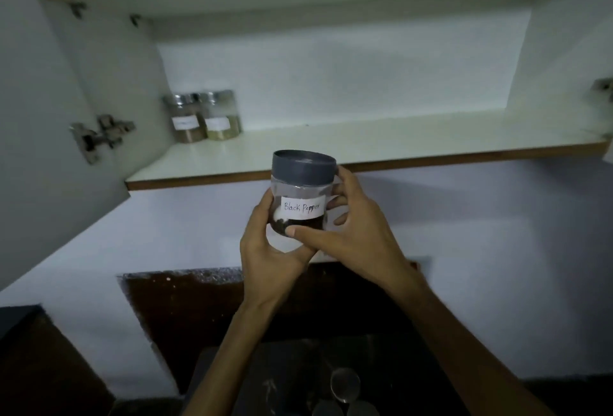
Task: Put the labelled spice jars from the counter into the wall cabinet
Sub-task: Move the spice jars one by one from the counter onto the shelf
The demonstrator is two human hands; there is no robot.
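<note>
The jar (302, 198) is clear with a grey lid (304, 166), a white label (302, 207) handwritten in black, and dark brown-black contents at the bottom. On the white shelf (365, 143), edged in brown, stand two clear jars with shiny silver lids: the left one (185, 116) holds tan-brown powder, the right one (221, 115) a yellowish-green one, both with white labels. The wall (497, 249) is pale bluish white; the bench (199, 302) is dark brown and speckled.
</note>
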